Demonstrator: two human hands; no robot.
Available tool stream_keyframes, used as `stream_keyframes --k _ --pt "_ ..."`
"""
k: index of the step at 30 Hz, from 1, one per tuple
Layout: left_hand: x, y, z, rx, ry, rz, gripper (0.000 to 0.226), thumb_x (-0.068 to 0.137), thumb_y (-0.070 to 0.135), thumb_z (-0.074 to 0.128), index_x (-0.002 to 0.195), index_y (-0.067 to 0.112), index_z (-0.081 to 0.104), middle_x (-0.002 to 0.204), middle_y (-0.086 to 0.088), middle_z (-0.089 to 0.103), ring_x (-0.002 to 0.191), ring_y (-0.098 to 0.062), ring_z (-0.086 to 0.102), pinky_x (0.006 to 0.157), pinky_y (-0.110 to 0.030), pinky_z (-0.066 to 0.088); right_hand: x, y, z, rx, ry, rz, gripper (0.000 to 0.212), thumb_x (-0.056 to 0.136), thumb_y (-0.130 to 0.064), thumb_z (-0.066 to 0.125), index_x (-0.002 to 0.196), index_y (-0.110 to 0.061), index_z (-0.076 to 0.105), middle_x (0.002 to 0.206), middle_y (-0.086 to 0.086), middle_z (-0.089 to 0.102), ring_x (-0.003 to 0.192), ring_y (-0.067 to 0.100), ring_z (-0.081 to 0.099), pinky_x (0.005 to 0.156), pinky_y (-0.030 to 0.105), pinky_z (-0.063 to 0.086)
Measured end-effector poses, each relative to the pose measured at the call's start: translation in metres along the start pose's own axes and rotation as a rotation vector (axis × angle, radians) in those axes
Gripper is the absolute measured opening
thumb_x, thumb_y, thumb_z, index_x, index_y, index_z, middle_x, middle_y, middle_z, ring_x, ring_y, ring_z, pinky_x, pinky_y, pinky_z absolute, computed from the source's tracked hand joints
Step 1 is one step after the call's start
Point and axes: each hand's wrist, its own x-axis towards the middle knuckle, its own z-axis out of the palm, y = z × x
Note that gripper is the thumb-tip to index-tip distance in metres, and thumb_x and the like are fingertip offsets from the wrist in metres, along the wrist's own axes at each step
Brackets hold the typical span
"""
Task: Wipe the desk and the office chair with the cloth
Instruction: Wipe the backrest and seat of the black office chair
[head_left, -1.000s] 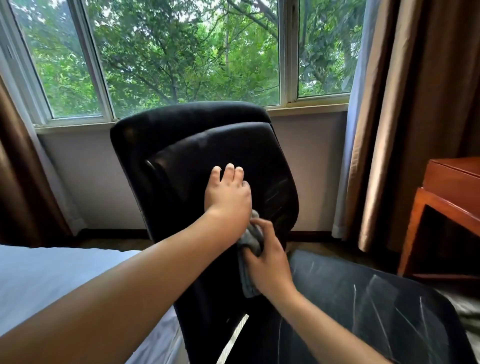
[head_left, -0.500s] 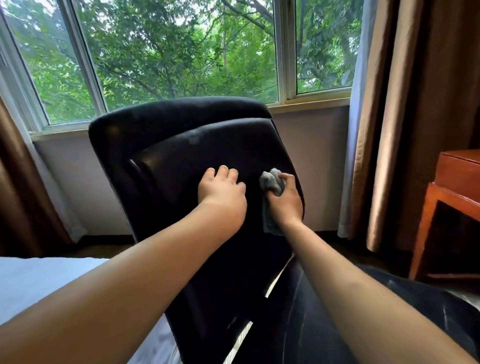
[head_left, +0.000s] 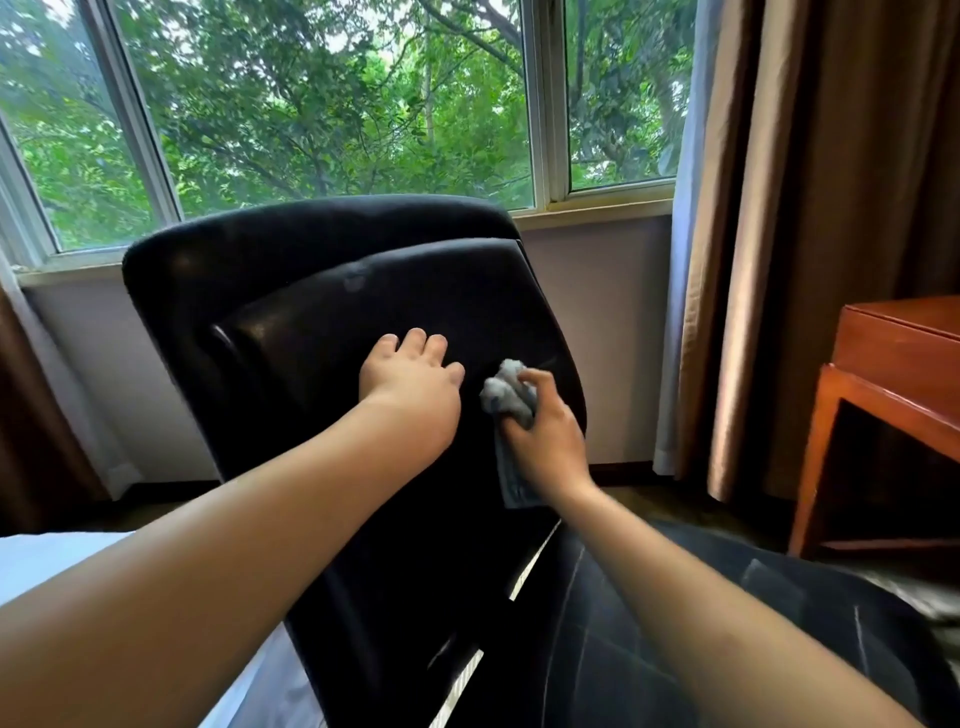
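Note:
The black office chair (head_left: 291, 291) fills the middle of the view, its backrest tilted toward me in front of the window. My left hand (head_left: 410, 384) lies flat on the backrest's shiny panel, fingers straight. Just to its right, my right hand (head_left: 545, 441) grips a bunched grey cloth (head_left: 506, 387) and holds it against the backrest's right side; a strip of cloth hangs below the hand. The chair's black seat (head_left: 623, 649) lies at the lower right under my right forearm. A corner of the reddish wooden desk (head_left: 893, 343) shows at the right edge.
A wide window (head_left: 322, 104) with green trees behind it spans the back wall. Brown curtains (head_left: 810, 208) hang at the right between the window and the desk. White bedding (head_left: 47, 561) shows at the lower left.
My right hand rose with the cloth from low on the backrest to beside my left hand, then slid slightly down and left. My left hand stayed pressed on the backrest.

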Motion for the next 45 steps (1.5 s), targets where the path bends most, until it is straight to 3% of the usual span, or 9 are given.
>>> stream_keyframes --k 4,11,18,21,25,29,32,38,45 --pt "0.002 -0.001 0.001 0.019 0.004 0.014 0.063 0.096 0.027 0.051 0.154 0.025 0.027 0.165 -0.009 0.01 0.151 -0.027 0.008 0.121 -0.043 0.014 0.059 0.026 -0.007 -0.021 0.088 0.178 0.039 0.092 -0.033 0.059 0.127 -0.036 0.044 0.126 0.006 0.063 0.11 0.034 0.062 0.089 0.041 0.05" --pt "0.001 0.004 0.004 0.033 -0.016 -0.008 0.071 0.093 0.026 0.057 0.156 0.023 0.023 0.165 -0.009 0.009 0.152 -0.029 0.006 0.121 -0.045 0.012 0.078 0.024 -0.005 -0.007 0.105 0.292 0.037 0.089 -0.026 0.056 0.123 -0.032 0.042 0.123 0.004 0.059 0.113 0.033 0.059 0.092 0.041 0.048" --pt "-0.001 0.005 -0.001 0.023 -0.012 -0.015 0.065 0.098 0.03 0.049 0.156 0.023 0.021 0.165 -0.01 0.008 0.152 -0.029 0.005 0.121 -0.045 0.013 -0.037 -0.005 0.004 0.04 -0.09 -0.084 0.057 0.078 -0.014 0.06 0.126 -0.04 0.046 0.121 -0.006 0.06 0.11 0.018 0.057 0.091 0.038 0.051" --pt "0.002 0.007 -0.001 0.02 -0.005 -0.02 0.066 0.097 0.031 0.05 0.156 0.023 0.022 0.164 -0.009 0.01 0.151 -0.029 0.006 0.12 -0.045 0.013 -0.026 0.003 -0.002 -0.049 -0.068 -0.195 0.057 0.079 -0.012 0.062 0.129 -0.034 0.046 0.117 -0.004 0.061 0.108 0.02 0.058 0.092 0.041 0.05" --pt "0.007 0.004 0.0 0.025 -0.012 -0.012 0.071 0.093 0.028 0.054 0.156 0.024 0.021 0.164 -0.009 0.009 0.151 -0.028 0.007 0.12 -0.045 0.013 0.045 0.03 -0.011 -0.09 0.072 0.053 0.05 0.082 -0.016 0.056 0.127 -0.034 0.045 0.122 0.006 0.063 0.11 0.034 0.061 0.094 0.045 0.05" --pt "0.009 0.002 0.001 0.041 -0.02 -0.002 0.076 0.089 0.026 0.06 0.155 0.024 0.021 0.164 -0.009 0.008 0.151 -0.028 0.007 0.12 -0.045 0.013 0.076 0.046 -0.013 -0.078 0.109 0.219 0.041 0.086 -0.022 0.052 0.124 -0.036 0.042 0.128 0.004 0.06 0.112 0.035 0.061 0.094 0.043 0.049" --pt "0.009 -0.001 0.004 0.04 -0.013 0.008 0.078 0.089 0.027 0.062 0.155 0.024 0.021 0.164 -0.008 0.01 0.151 -0.028 0.007 0.121 -0.045 0.012 0.057 0.038 -0.01 -0.072 0.071 0.203 0.04 0.085 -0.022 0.052 0.121 -0.037 0.041 0.124 0.003 0.059 0.109 0.033 0.06 0.091 0.042 0.048" --pt "0.01 -0.004 0.01 0.06 0.016 0.032 0.072 0.091 0.032 0.059 0.154 0.024 0.025 0.161 -0.007 0.018 0.149 -0.028 0.013 0.12 -0.045 0.017 -0.046 0.001 0.006 0.004 -0.123 0.014 0.055 0.08 -0.007 0.058 0.123 -0.04 0.046 0.118 -0.005 0.059 0.101 0.017 0.059 0.077 0.029 0.044" --pt "0.011 -0.005 0.008 0.073 0.01 0.035 0.068 0.091 0.029 0.056 0.152 0.025 0.028 0.159 -0.008 0.021 0.146 -0.028 0.018 0.117 -0.044 0.021 -0.159 -0.041 0.015 0.203 -0.257 -0.166 0.05 0.079 -0.009 0.063 0.123 -0.03 0.052 0.107 -0.011 0.06 0.098 0.008 0.062 0.082 0.032 0.053"
